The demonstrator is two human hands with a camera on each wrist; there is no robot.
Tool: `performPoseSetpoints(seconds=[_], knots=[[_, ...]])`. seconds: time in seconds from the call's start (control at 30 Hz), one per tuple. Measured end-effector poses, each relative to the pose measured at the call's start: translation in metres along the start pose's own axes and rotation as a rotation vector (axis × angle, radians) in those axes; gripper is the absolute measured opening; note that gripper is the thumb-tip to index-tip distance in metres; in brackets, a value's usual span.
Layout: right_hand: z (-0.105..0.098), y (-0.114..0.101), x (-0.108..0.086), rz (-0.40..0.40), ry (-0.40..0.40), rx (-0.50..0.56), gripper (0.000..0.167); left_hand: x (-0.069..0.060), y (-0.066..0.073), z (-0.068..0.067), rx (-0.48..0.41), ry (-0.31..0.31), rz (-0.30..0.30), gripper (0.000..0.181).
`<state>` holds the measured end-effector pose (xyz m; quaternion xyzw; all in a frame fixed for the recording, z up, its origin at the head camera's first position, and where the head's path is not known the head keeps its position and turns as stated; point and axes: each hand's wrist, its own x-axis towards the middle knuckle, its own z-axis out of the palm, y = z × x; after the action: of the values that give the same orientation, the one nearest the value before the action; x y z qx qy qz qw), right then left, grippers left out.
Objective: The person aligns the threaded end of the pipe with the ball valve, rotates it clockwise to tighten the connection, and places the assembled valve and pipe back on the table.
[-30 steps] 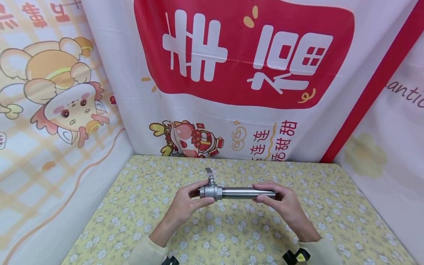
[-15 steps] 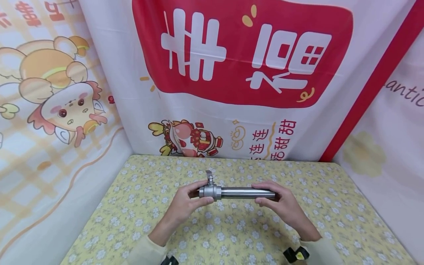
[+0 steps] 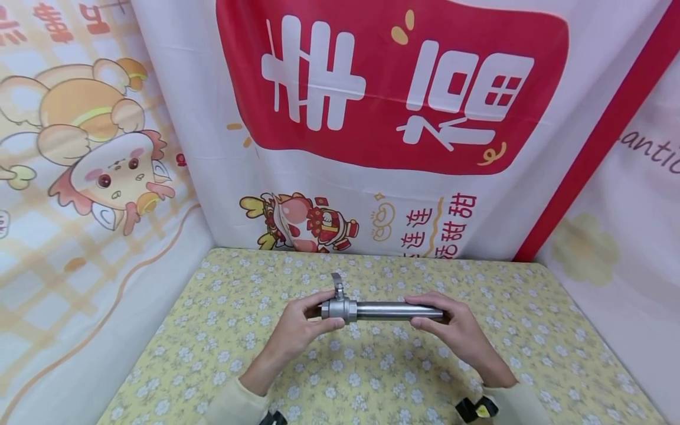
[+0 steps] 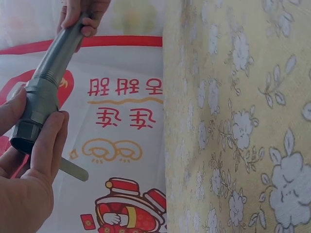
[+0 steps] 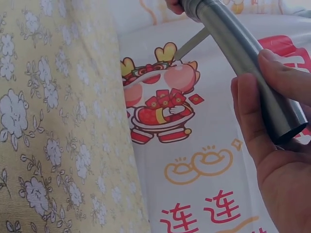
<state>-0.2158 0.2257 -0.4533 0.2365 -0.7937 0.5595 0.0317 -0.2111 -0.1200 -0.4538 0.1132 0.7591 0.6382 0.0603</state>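
A metal ball valve (image 3: 337, 309) and a smooth steel pipe (image 3: 385, 310) are joined end to end and held level above the table. Threads on the pipe show at the joint in the left wrist view. My left hand (image 3: 298, 324) grips the valve body between thumb and fingers; the valve's flat lever (image 4: 73, 169) sticks out past the fingers. At the other end my right hand (image 3: 451, 321) holds the pipe near its tip, thumb on one side and fingers on the other. The pipe's open end (image 5: 291, 132) shows in the right wrist view.
A yellow floral cloth (image 3: 361, 378) covers the table below. White fabric with a red printed panel (image 3: 382, 130) hangs at the back, and printed curtains (image 3: 95, 195) stand at both sides. Black straps (image 3: 475, 408) sit at the sleeves.
Both hands keep their holds on the valve and pipe. The view shifts very slightly; the valve's lever looks a little more tilted than a second ago.
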Motion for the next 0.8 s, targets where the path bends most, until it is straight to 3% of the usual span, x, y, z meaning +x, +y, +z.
performPoseSetpoints(seconds=[0.13,0.23,0.43,0.63,0.8], knots=[[-0.0010,-0.0012,-0.0002,0.077,0.000,0.016,0.039,0.0001,-0.0030,0.0006,0.008,0.000,0.003,0.069],[-0.0015,-0.0006,0.0000,0.084,-0.009,0.041,0.038,-0.0004,-0.0027,0.0007,0.009,0.001,-0.006,0.069],[-0.0032,0.0051,-0.0018,-0.033,-0.016,0.038,0.036,0.0013,0.0014,0.0023,0.001,-0.013,-0.019,0.069],[-0.0011,0.0051,-0.0028,-0.152,0.017,0.003,0.038,0.0016,0.0023,0.0027,0.007,0.021,-0.038,0.065],[0.0011,0.0065,-0.0016,-0.048,0.024,0.032,0.036,0.0005,0.0044,0.0004,0.008,0.051,-0.033,0.063]])
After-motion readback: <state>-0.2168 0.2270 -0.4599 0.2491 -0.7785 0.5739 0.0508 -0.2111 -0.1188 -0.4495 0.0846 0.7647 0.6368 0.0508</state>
